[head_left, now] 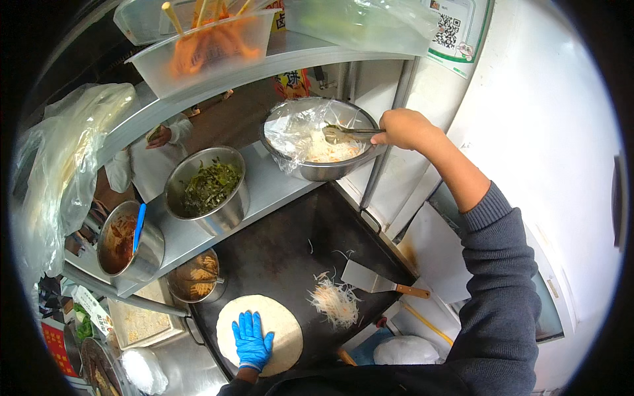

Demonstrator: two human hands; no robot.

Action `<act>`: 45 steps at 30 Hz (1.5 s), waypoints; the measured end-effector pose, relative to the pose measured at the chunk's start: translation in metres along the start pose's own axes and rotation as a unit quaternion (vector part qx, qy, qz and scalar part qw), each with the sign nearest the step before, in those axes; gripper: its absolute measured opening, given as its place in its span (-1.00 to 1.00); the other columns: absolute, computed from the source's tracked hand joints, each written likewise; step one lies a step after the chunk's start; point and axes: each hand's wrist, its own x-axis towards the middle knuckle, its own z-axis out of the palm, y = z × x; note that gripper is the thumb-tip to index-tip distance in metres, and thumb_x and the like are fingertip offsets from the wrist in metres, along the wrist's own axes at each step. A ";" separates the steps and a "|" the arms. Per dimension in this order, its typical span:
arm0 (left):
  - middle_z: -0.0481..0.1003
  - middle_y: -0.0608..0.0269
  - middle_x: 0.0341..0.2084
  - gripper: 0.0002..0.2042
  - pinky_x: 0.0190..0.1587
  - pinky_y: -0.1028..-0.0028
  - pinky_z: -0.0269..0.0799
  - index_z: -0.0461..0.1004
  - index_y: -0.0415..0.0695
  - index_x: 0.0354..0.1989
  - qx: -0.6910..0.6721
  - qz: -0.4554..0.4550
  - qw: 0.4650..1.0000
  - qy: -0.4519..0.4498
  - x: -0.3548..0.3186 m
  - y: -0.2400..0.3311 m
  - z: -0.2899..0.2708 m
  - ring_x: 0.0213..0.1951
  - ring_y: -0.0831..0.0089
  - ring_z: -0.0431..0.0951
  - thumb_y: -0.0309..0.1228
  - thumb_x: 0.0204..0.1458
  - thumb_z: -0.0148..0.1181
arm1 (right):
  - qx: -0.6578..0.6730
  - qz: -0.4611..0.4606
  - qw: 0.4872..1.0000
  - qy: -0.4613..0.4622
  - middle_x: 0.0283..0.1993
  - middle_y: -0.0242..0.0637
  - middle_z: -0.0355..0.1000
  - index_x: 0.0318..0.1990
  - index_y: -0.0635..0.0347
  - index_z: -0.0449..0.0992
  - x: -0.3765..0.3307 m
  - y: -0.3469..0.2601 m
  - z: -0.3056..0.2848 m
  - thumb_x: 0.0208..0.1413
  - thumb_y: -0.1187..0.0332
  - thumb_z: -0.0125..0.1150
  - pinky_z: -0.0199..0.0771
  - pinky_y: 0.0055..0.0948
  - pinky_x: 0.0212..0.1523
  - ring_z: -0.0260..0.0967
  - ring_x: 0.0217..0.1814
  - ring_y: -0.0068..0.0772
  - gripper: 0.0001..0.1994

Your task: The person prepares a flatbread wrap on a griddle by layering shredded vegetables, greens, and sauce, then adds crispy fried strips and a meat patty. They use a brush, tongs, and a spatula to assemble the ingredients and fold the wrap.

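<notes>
My left hand, in a blue glove, lies flat with fingers spread on a pale round flatbread at the near left of a black griddle. Stretched out to the far right, my right hand is closed around metal tongs. Their tips reach into shredded white and orange vegetables in a steel bowl, which clear plastic film partly covers. A loose heap of similar shreds rests on the griddle, right of the flatbread.
Beside the heap lies a wooden-handled scraper. On the steel shelf stand a pot of chopped greens and a pot of reddish sauce. A small pan sits at the griddle's left edge. Another person stands beyond the shelf.
</notes>
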 end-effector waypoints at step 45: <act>-0.02 -0.02 0.37 -0.29 0.39 0.01 -0.35 0.01 -0.12 0.38 -0.045 0.013 0.996 0.076 -0.014 -0.017 0.024 0.40 0.04 -0.10 -0.06 0.11 0.05 | 0.128 0.094 0.984 -0.077 -0.40 -0.01 0.51 -0.36 0.22 0.51 -0.299 -0.157 0.273 0.03 -0.05 0.23 0.48 -0.08 -0.30 0.49 -0.30 0.06 -0.57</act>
